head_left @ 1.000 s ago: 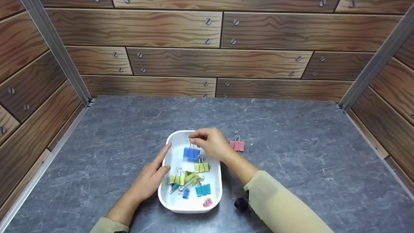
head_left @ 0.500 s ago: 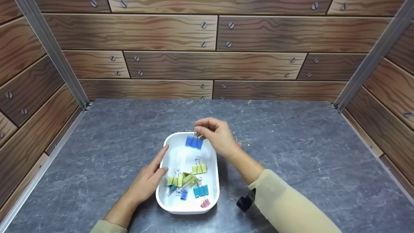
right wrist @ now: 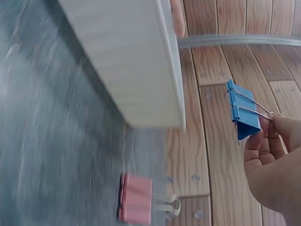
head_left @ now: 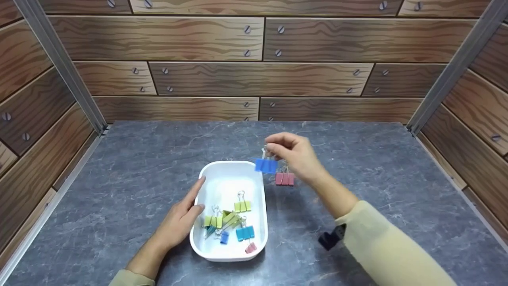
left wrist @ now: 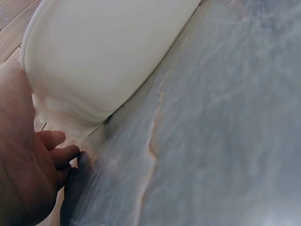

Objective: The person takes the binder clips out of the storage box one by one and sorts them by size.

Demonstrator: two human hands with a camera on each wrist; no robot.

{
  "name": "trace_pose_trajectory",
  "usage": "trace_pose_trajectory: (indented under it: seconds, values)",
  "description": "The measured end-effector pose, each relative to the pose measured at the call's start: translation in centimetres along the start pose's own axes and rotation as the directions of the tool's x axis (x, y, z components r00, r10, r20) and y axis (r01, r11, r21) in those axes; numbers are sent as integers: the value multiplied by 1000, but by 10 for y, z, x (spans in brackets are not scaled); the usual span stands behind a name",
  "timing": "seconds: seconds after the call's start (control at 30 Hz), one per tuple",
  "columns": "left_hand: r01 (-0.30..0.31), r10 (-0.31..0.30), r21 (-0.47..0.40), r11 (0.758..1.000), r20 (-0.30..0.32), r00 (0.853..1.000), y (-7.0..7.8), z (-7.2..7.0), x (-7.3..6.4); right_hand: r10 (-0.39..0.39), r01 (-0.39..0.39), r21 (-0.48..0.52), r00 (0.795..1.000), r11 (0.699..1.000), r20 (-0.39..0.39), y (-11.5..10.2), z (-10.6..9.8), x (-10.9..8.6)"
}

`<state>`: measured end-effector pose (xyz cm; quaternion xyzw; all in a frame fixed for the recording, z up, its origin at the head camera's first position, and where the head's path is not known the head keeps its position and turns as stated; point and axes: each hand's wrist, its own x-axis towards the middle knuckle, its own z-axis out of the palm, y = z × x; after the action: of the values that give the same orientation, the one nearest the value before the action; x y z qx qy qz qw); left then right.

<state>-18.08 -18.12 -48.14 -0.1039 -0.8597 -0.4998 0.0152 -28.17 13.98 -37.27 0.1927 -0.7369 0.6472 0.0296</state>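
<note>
My right hand [head_left: 298, 155] pinches a large blue binder clip [head_left: 266, 165] by its wire handles, above the tray's far right rim. In the right wrist view the same blue clip [right wrist: 242, 110] hangs from thumb and fingers. On the table just below stands a pink binder clip [head_left: 285, 179]. My left hand [head_left: 180, 220] rests against the left side of a white tray [head_left: 260, 190], fingers extended along the rim; the left wrist view shows this hand [left wrist: 28, 160] beside the tray wall. Inside the tray are yellow-green clips [head_left: 242, 206], a teal clip [head_left: 245, 233], a small blue clip [head_left: 224, 238] and a small pink clip [head_left: 251, 248].
The dark grey marbled table [head_left: 357, 167] stretches around the tray. Wood-patterned panels [head_left: 222, 77] close in the back and sides, with metal posts at the corners. A black wrist device [head_left: 332, 237] sits at the right sleeve.
My right hand has lifted the large blue binder clip from inside the tray, upward and to the right, past the rim. The left hand stays on the tray.
</note>
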Motion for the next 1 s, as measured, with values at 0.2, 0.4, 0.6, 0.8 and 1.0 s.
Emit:
trace_pose_trajectory:
  seconds: [0.2, 0.4, 0.6, 0.8, 1.0]
  values:
    - [-6, 6, 3, 1000, -4, 1000, 0, 0, 0, 16, -17, -39, 1000, 999, -11, 12, -32, -2]
    - [-6, 6, 5, 1000, -4, 1000, -1, -1, 0, 72, -73, -76, 997, 994, -23, 25, -60, -6]
    - [-15, 15, 9, 1000, -5, 1000, 0, 0, 0, 114, -120, -130, 992, 984, -52, 35, -80, -11]
    - [-23, 23, 5, 1000, -2, 1000, 0, 0, 0, 137, -145, -181, 989, 973, -55, 45, -93, -16]
    - [-4, 4, -7, 1000, 11, 1000, 0, -1, 0, 174, -183, -220, 983, 958, -60, 53, -102, -19]
